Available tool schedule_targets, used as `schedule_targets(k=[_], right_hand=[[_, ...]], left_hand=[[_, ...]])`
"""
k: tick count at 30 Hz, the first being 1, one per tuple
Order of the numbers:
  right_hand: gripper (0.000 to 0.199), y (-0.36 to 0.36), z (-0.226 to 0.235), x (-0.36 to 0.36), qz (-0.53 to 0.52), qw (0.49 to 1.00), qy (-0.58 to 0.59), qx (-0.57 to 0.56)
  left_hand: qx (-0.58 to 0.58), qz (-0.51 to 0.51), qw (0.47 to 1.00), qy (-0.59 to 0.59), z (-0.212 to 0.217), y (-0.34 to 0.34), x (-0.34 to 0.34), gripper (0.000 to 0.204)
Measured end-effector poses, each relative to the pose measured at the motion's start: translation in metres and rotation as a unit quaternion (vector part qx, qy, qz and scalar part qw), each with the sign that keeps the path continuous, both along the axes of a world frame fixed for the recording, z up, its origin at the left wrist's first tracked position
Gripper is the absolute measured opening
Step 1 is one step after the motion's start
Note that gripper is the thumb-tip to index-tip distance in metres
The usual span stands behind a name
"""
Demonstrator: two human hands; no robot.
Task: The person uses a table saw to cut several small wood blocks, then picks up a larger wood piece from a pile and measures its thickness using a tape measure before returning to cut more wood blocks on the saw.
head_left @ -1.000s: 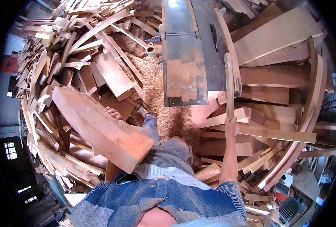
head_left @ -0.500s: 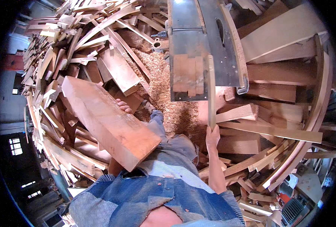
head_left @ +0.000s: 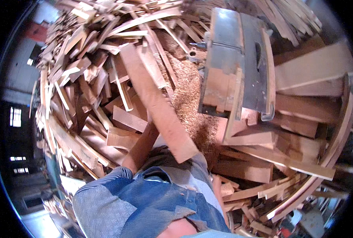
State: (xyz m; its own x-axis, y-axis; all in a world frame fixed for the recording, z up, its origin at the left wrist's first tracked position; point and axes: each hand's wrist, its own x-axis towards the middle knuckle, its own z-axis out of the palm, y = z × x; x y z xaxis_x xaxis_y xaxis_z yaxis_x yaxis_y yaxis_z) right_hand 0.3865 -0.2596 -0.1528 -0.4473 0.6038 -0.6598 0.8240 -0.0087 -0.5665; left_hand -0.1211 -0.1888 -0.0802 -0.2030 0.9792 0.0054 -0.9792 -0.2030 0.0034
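Gripping from below, my left hand was mostly hidden under a long, flat, rough-sawn plank at frame centre; its grip I couldn't tell. Sawdust lay beside it.

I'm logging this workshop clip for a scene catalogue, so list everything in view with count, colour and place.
long plank: one, reddish brown, centre, running from upper left to lower right above the person's lap
table saw: one, grey metal, upper right of centre
wood blocks on the saw table: a few, light brown, at its near end
sawdust heap: one, tan, on the floor between plank and saw
offcut pile: too many to count, pale to reddish, left and top
stacked boards: several, brown, right side
curved strips: a few, pale, far right
left forearm: one, bare, reaching up under the plank; the hand is hidden behind it
right hand: not in view
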Motion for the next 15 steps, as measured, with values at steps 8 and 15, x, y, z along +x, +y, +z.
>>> schedule_targets(k=[8, 15], right_hand=[[0.014, 0.059, 0.042, 0.127, -0.17, 0.969, -0.088, 0.157], [0.015, 0.213, 0.147, 0.227, -0.345, 0.84, -0.149, 0.391]], left_hand=[[-0.297, 0.108, 0.925, 0.21, 0.094, 0.026, 0.046, 0.105], [-0.295, 0.022, 0.938, 0.182, 0.109, 0.05, 0.053, 0.098]])
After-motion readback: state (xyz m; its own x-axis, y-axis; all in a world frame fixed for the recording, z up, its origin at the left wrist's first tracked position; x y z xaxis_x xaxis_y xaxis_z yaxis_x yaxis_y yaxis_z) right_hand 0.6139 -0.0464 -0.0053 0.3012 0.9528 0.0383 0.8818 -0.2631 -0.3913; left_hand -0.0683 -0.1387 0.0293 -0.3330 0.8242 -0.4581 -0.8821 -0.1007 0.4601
